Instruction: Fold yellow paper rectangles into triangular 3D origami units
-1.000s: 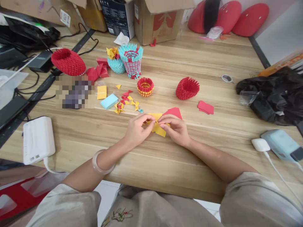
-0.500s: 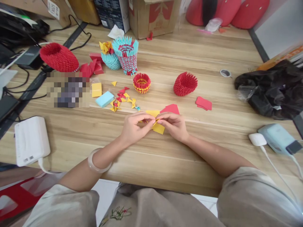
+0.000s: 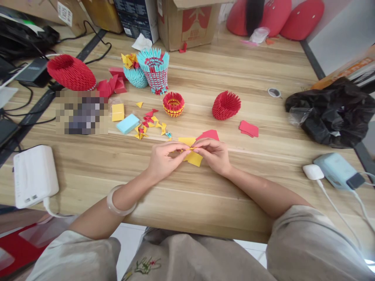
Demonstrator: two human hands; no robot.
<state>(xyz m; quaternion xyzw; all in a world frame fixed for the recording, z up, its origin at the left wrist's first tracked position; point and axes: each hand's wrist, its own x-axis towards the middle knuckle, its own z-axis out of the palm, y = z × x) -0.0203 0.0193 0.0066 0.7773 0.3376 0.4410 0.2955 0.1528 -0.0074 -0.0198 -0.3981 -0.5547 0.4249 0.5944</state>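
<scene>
My left hand (image 3: pixel 164 159) and my right hand (image 3: pixel 213 154) meet at the middle of the wooden table (image 3: pixel 205 195), fingers pinched on a small yellow folded paper piece (image 3: pixel 190 148) between them. Under the hands lie yellow paper sheets (image 3: pixel 193 158) and a red sheet (image 3: pixel 209 135). Just beyond, a scatter of small folded red and yellow pieces (image 3: pixel 150 124) lies on the table. A pale bangle sits on my left wrist.
Folded-paper vases stand further back: a red one (image 3: pixel 226 104), a small red-yellow ring (image 3: pixel 174 104), a teal-red one (image 3: pixel 154 70), a large red one (image 3: pixel 71 72). Red sheets (image 3: pixel 249 128), a teal pad (image 3: pixel 127 123), a white device (image 3: pixel 33 175), a black bag (image 3: pixel 331 113), chargers (image 3: pixel 336 171) and boxes surround them.
The camera view has shifted slightly. My fingers have drawn closer together on the small yellow piece, pressing it flatter; the hands stay in the same spot.
</scene>
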